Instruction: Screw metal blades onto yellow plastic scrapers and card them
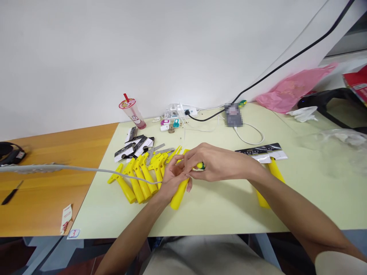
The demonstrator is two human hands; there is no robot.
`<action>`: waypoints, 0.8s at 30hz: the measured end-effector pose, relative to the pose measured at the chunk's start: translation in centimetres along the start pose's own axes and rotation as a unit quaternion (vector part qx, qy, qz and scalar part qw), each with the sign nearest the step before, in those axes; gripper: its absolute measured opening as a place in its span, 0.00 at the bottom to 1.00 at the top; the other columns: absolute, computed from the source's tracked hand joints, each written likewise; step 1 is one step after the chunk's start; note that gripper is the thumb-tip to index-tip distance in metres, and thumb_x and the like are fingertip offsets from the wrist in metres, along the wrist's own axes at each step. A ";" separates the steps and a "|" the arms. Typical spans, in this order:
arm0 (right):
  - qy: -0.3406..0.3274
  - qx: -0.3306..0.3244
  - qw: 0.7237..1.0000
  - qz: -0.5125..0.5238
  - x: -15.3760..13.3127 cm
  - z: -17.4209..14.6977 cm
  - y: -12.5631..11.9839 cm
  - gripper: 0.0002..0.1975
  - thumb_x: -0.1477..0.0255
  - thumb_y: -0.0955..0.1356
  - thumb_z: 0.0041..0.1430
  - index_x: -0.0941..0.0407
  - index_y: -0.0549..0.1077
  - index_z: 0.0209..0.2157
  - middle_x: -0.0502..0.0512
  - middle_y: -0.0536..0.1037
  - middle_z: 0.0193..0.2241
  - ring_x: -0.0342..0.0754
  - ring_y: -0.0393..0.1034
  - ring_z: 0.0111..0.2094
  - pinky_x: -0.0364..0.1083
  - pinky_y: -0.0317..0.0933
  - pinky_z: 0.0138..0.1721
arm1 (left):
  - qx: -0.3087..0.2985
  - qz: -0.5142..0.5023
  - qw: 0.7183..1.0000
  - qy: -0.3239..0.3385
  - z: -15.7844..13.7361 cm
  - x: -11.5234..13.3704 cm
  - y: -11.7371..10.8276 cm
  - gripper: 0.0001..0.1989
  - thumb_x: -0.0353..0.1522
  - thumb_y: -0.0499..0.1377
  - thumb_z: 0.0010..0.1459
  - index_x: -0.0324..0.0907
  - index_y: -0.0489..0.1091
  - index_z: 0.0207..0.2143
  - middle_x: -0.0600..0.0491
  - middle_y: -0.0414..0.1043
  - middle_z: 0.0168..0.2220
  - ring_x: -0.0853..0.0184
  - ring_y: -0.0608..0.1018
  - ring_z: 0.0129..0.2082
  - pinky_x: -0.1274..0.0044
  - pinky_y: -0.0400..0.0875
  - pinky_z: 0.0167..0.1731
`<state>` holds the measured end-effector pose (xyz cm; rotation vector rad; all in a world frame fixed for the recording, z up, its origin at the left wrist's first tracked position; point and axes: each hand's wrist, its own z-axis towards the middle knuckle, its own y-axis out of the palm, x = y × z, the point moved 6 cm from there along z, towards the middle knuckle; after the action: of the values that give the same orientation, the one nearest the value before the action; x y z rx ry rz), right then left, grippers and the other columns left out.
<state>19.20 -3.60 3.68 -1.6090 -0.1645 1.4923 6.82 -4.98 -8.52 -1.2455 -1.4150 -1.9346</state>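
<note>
My left hand is closed around a yellow scraper handle, whose grip end points down toward the table's front edge. Just above it, the fingers of my right hand are pinched on a small screwdriver with a yellow-and-green handle; its shaft and tip are hidden. Both hands meet over the head of the scraper. To the left lie several more yellow scraper handles in a row. Behind them are loose metal blades and black-and-white packaging cards.
A yellow scraper with a card lies under my right forearm. At the back are a drink cup, a power strip, cables and a pink bag. A grey cable crosses in front on the left.
</note>
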 end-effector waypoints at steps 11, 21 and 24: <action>-0.009 -0.010 1.000 0.015 0.9 0.4 0.5 0.13 0.81 0.73 0.67 0.51 0.90 0.38 0.54 0.90 0.44 0.51 0.83 0.47 0.47 0.67 0.50 | 0.017 0.005 1.000 -0.011 -0.1 -0.2 -0.5 0.30 0.38 0.79 0.57 0.48 0.64 0.50 0.61 0.76 0.32 0.73 0.76 0.16 0.82 0.66 0.16; -0.004 0.130 0.990 0.061 2.4 0.8 -1.4 0.10 0.63 0.80 0.65 0.54 0.86 0.35 0.53 0.86 0.35 0.47 0.77 0.36 0.45 0.65 0.39 | 0.107 -0.015 0.994 -0.024 0.2 0.5 -2.2 0.30 0.32 0.79 0.54 0.49 0.68 0.53 0.58 0.78 0.40 0.74 0.77 0.23 0.82 0.69 0.17; 0.011 0.255 0.957 0.136 4.2 0.9 -2.4 0.23 0.55 0.80 0.63 0.55 0.77 0.24 0.48 0.76 0.23 0.43 0.67 0.27 0.44 0.59 0.31 | 0.167 -0.056 0.983 -0.044 0.7 0.5 -3.3 0.32 0.27 0.79 0.48 0.48 0.69 0.51 0.55 0.78 0.40 0.67 0.84 0.36 0.86 0.62 0.15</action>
<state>20.63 0.91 2.38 -1.2567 0.4415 1.5607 4.35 -3.01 -9.74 -1.1241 -1.8002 -1.6368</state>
